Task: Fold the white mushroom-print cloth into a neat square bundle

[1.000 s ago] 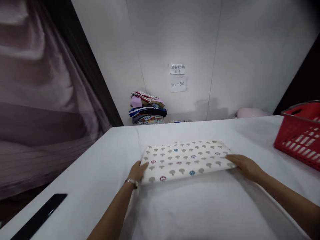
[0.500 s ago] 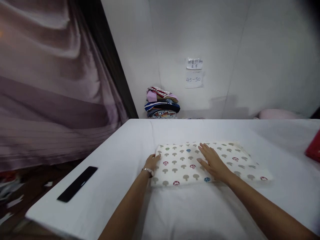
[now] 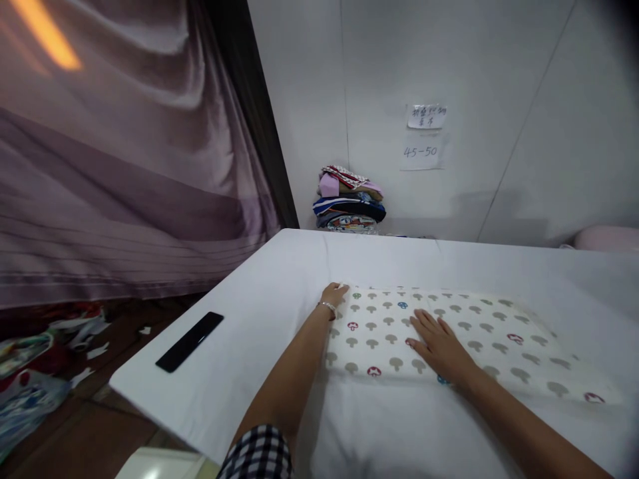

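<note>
A folded white cloth (image 3: 434,346) printed with small mushrooms, mostly grey-beige with a few red, blue and green, lies flat on the white table (image 3: 249,392). My left hand (image 3: 334,294), with a bracelet at its wrist, is at the cloth's far left corner, its fingers closed on the edge there. My right hand (image 3: 442,346) rests palm down near the middle of the cloth, fingers stretched and a little spread.
A black flat slab, perhaps a phone (image 3: 190,340), lies near the table's left edge. Stacked folded fabrics (image 3: 349,199) stand against the back wall. Paper signs (image 3: 423,150) hang above. A mauve curtain (image 3: 124,179) drapes on the left, with bags (image 3: 37,406) on the floor.
My left hand has slid up the cloth's left edge to its far corner. My right hand stays flat on the cloth. The view has turned a little left.
</note>
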A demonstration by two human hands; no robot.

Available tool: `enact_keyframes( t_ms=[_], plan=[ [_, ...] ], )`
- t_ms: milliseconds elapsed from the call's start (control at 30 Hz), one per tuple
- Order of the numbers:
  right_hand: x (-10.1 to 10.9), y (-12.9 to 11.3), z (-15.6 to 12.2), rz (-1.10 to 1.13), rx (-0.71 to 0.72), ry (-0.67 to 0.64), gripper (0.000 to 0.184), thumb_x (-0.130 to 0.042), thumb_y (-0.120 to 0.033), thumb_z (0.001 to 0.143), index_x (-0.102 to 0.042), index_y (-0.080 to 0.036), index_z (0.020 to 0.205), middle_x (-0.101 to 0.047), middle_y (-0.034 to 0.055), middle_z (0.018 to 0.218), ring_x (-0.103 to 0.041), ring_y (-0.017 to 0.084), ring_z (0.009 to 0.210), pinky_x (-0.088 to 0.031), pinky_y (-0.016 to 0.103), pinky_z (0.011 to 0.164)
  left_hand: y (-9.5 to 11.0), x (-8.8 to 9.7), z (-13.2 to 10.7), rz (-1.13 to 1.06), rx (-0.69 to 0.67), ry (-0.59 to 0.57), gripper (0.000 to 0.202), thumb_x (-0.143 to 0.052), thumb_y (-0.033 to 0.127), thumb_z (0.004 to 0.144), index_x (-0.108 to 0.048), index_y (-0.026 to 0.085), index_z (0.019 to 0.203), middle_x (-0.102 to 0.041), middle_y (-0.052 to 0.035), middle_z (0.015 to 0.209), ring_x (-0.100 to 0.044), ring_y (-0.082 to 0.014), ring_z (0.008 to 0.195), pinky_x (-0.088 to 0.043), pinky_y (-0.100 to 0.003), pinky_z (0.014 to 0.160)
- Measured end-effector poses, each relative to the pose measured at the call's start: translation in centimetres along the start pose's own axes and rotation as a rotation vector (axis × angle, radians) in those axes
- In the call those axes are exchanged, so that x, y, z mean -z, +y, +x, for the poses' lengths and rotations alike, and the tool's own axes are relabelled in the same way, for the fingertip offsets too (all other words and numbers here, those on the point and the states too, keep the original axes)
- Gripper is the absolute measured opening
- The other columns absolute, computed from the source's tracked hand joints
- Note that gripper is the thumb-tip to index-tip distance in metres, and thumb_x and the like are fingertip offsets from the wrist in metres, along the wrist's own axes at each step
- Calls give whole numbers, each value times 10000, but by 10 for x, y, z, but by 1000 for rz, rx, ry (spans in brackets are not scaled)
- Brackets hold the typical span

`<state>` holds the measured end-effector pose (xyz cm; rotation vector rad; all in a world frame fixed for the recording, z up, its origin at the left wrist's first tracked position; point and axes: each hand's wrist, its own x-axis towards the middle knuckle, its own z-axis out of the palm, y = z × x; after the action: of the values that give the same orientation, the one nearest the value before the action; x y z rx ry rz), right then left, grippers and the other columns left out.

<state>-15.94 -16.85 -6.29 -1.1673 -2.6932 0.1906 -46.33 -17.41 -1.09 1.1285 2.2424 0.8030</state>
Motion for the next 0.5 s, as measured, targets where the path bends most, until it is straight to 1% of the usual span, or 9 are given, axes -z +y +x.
enact_keyframes(
  t_ms=[67, 133, 200, 267, 400, 500],
  plan=[
    [-2, 1, 0, 9, 2, 13, 611, -248, -576, 865, -341, -227, 1358, -235, 49, 1453, -177, 218, 1336, -159, 437, 1078, -2, 0, 2, -27, 6, -19, 256, -511, 392, 790, -606, 158, 836, -667, -27, 768, -598, -126, 653, -427, -198, 546],
    [-3, 2, 0, 17, 9, 27, 604, -262, -570, 864, -347, -229, 1355, -249, 46, 1449, -183, 225, 1334, -160, 441, 1078, -6, 0, 4, -59, 23, -12, 229, -532, 374, 769, -602, 159, 733, -646, -16, 689, -581, -127, 625, -407, -197, 526],
    [-3, 3, 1, 24, 18, 37, 590, -274, -560, 867, -358, -233, 1350, -256, 44, 1446, -190, 229, 1332, -163, 440, 1079, -10, -2, 5, -61, 32, 15, 222, -544, 349, 751, -585, 157, 647, -618, -17, 623, -565, -133, 607, -386, -206, 521],
    [-3, 3, 1, 29, 23, 47, 572, -287, -549, 869, -365, -243, 1346, -258, 41, 1445, -198, 232, 1330, -165, 441, 1079, -12, -6, 6, -43, 23, 62, 201, -571, 309, 715, -567, 157, 583, -600, -26, 596, -557, -146, 624, -370, -220, 546],
    [-4, 3, 0, 57, 25, 54, 559, -321, -542, 862, -373, -256, 1339, -265, 39, 1443, -210, 238, 1326, -169, 443, 1079, -13, -13, 8, -10, -33, 159, 139, -606, 249, 650, -565, 163, 550, -600, -37, 626, -545, -164, 712, -344, -232, 611],
    [-1, 5, 0, 125, 16, 39, 552, -349, -540, 853, -395, -258, 1325, -275, 39, 1439, -217, 242, 1323, -182, 458, 1075, -17, -14, 9, -22, -42, 178, 183, -586, 278, 672, -569, 156, 537, -570, -23, 571, -526, -153, 651, -327, -232, 576]
  ],
)
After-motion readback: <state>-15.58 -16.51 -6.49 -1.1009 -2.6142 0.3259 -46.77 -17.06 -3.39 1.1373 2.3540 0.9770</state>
